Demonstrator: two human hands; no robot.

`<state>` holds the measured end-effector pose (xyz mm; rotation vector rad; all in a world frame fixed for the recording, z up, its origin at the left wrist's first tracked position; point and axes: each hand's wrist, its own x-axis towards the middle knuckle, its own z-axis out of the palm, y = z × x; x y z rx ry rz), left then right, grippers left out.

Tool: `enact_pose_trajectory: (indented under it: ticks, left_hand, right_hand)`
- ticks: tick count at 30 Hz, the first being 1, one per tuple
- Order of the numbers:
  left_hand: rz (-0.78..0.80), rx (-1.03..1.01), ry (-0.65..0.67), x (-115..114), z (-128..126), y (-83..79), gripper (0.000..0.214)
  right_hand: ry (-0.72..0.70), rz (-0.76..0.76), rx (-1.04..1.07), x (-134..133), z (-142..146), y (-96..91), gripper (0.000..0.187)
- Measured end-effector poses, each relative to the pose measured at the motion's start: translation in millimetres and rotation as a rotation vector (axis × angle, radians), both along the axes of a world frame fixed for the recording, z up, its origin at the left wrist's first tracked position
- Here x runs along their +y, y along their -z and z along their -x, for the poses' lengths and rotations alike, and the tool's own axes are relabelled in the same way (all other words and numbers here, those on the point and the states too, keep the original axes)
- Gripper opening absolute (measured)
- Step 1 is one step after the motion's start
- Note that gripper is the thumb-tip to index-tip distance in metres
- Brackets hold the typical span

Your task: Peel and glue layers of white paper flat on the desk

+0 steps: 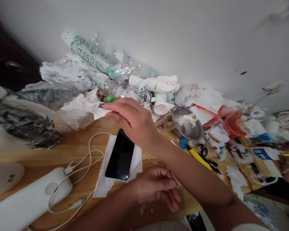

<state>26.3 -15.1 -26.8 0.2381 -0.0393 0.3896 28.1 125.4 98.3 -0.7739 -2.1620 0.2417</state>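
My right hand [132, 120] reaches across to the left, thumb and fingers pinched on a white piece of paper [100, 113]. The paper's far end meets a crumpled white paper heap [74, 110], and I cannot tell whether they are joined. Below, near the table's front edge, my left hand [160, 187] is turned sideways with fingers curled and thumb pressed in. Whatever it may hold is hidden. Between the two forearms, to the left, a black phone [120, 155] lies screen up on a white paper sheet [137, 160].
White cables [89, 150] run from a white power strip [31, 200] at lower left. Plastic bottles, bags and paper crowd the wall side. Right of my arm are a metal bowl [189, 126], a yellow cutter [198, 158] and black-handled scissors [203, 150]. An orange-red wrapper [233, 123] lies beyond.
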Motion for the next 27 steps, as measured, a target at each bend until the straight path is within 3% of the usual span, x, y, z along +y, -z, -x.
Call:
enact_pose_trajectory:
  ticks: [4, 8, 14, 17, 21, 23, 27]
  left_hand:
    - [0.03, 0.025, -0.107, 3, -1, 4.0, 0.042]
    - [0.06, 0.051, -0.184, 7, 1, 3.5, 0.041]
    - [0.028, 0.07, -0.131, 7, 2, 0.9, 0.043]
    - [0.012, 0.09, -0.135, 8, 2, 1.7, 0.043]
    - [-0.029, 0.113, -0.125, 10, 4, 1.3, 0.047]
    - [-0.107, 0.103, -0.026, 10, 7, -0.8, 0.05]
    - [-0.355, 0.065, 0.306, 8, 13, -4.6, 0.054]
  right_hand:
    - [0.07, -0.124, -0.165, 23, 31, 13.6, 0.02]
    - [0.044, -0.131, -0.252, 39, 55, 9.8, 0.018]
    - [0.044, -0.107, -0.333, 55, 72, -1.1, 0.021]
    - [0.022, -0.134, -0.288, 56, 58, -3.6, 0.021]
    - [0.123, -0.03, -0.176, 44, 14, -12.5, 0.02]
    - [0.156, 0.084, -0.245, 34, -8, -15.4, 0.019]
    - [0.14, 0.333, -0.543, 7, -31, -11.7, 0.02]
